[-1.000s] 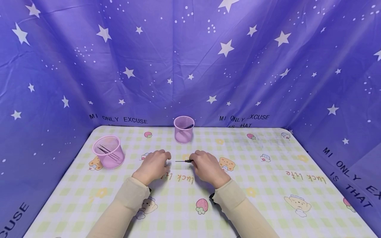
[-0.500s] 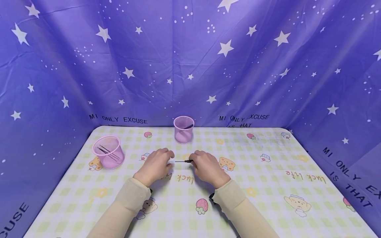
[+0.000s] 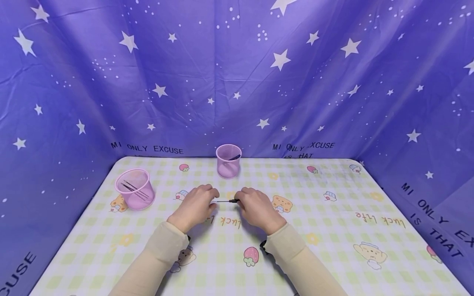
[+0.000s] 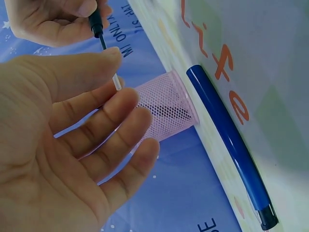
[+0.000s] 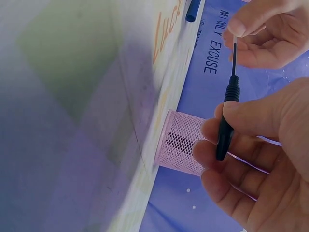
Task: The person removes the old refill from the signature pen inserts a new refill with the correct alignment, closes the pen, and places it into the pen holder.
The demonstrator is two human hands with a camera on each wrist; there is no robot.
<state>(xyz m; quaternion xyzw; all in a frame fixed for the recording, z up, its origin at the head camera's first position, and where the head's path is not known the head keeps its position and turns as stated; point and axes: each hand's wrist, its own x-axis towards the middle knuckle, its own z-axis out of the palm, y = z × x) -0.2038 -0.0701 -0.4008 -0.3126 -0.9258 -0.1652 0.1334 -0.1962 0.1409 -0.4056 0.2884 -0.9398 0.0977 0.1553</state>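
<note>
In my right hand (image 3: 259,209) a ridged black pen tip section (image 5: 227,116) is pinched between thumb and fingers. A thin dark pen refill (image 5: 234,60) with a pale end (image 4: 117,82) sticks out of it toward the left. My left hand (image 3: 193,209) has its thumb and index finger at that pale end, the thumb overlapping the refill, and its other fingers loosely bent. Below the left hand, a glossy blue pen barrel (image 4: 229,140) with a black end lies on the tablecloth; the left hand hides it in the head view.
A pink mesh cup (image 3: 228,167) with a dark pen-like item inside stands at the back middle. Another pink mesh cup (image 3: 138,193), holding several thin dark sticks, is at the left. A starry blue curtain (image 3: 259,82) surrounds the checked tablecloth (image 3: 333,246).
My left hand has moved slightly right, bringing its thumb and index finger from apart to the refill's end. The right hand with the pen section stays almost still.
</note>
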